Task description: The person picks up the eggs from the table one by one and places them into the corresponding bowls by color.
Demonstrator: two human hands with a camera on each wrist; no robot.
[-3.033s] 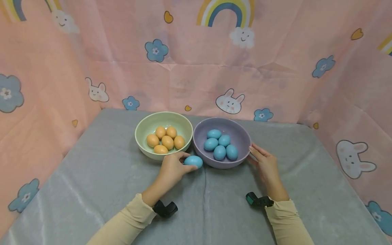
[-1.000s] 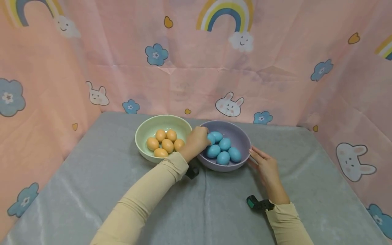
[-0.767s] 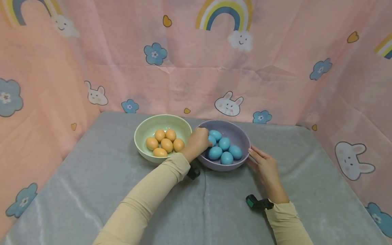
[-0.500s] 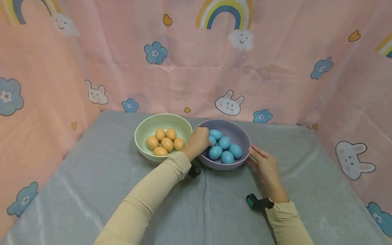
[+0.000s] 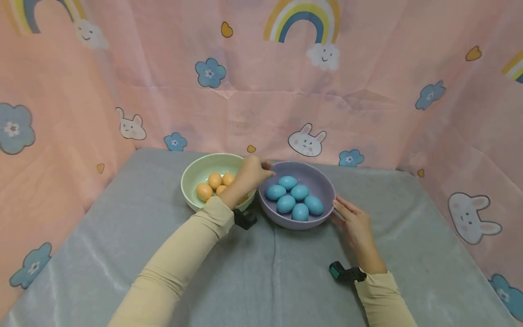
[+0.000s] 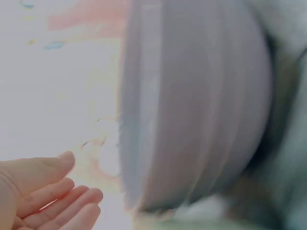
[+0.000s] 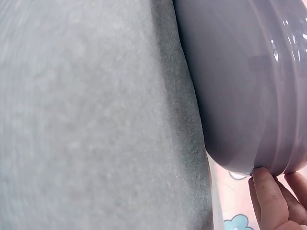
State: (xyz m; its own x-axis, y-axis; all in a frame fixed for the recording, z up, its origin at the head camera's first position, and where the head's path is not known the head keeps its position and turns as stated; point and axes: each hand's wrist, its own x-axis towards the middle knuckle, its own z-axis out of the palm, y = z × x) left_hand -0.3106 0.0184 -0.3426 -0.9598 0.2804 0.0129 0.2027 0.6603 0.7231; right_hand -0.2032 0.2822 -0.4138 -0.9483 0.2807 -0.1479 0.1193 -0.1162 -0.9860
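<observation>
My left hand is over the right side of the green bowl, its fingertips near the purple bowl's left rim. Nothing is in its fingers, and the left wrist view shows thumb and fingers spread apart, beside the blurred purple bowl. Several blue eggs lie together in the purple bowl. At that bowl's right side my right hand holds it by the rim and outer wall. The right wrist view has the fingers against the glossy wall.
Several yellow eggs sit in the green bowl, partly hidden by my left hand and wrist. The two bowls stand side by side on a grey cloth. Behind them hangs a pink patterned curtain. Black wrist devices are strapped at both cuffs.
My left hand carried a blue egg from in front of the bowls into the purple bowl, let it go and drew back to the left. The right hand stayed at the bowl.
</observation>
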